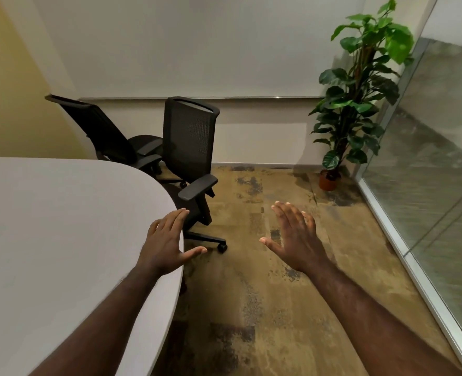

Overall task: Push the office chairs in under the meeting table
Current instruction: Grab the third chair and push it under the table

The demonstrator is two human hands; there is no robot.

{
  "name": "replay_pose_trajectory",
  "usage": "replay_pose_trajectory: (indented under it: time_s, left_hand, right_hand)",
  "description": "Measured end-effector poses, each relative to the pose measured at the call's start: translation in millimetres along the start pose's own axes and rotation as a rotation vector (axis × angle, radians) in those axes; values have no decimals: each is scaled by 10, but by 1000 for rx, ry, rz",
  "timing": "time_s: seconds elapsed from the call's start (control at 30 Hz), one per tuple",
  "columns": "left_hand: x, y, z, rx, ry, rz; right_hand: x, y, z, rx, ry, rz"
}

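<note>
A white meeting table (pixel 61 240) with a rounded end fills the lower left. A black mesh-backed office chair (pixel 189 137) stands at the table's far corner, its seat partly under the tabletop, one armrest and a castor leg showing. A second black chair (pixel 102 128) stands behind it, tilted back, beside the table's far edge. My left hand (pixel 167 240) is held flat with fingers spread above the table's rim, touching nothing I can see. My right hand (pixel 295 234) hovers open over the floor, fingers straight, to the right of the near chair.
A tall potted plant (pixel 360 90) stands in the far right corner. A glass partition (pixel 428 185) with a metal floor rail runs along the right. A white wall lies straight ahead. Mottled brown carpet (pixel 265 294) covers the floor between table and glass.
</note>
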State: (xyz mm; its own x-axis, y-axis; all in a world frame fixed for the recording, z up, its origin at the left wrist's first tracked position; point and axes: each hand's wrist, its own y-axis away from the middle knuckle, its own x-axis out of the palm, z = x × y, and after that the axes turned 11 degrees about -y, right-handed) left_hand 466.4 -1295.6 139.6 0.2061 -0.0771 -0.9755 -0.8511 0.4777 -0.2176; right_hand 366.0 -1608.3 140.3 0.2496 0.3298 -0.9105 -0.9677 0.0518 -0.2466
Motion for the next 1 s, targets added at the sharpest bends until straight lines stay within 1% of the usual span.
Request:
replay_pose_trajectory:
  time_s: [0.2, 0.47, 0.7, 0.77, 0.87, 1.0]
  left_hand:
    - [402, -701, 85, -49, 30, 31]
    - [1009, -1657, 520, -128, 90, 98]
    - [1419, -2184, 863, -200, 116, 191]
    - [1487, -2278, 928, -219, 122, 197]
    - [1675, -2481, 1047, -273, 145, 209]
    - [1954, -2744, 1097, -332, 253, 308]
  right_hand:
    - [321, -798, -300, -38, 1, 70]
    - [901, -1999, -508, -87, -3, 166]
    - [1410, -2885, -505, -118, -57, 272]
    - [1519, -3061, -493, -143, -69, 277]
    - [1766, -3462, -514, -184, -77, 339]
    - [2087, -4018, -554, -259, -74, 400]
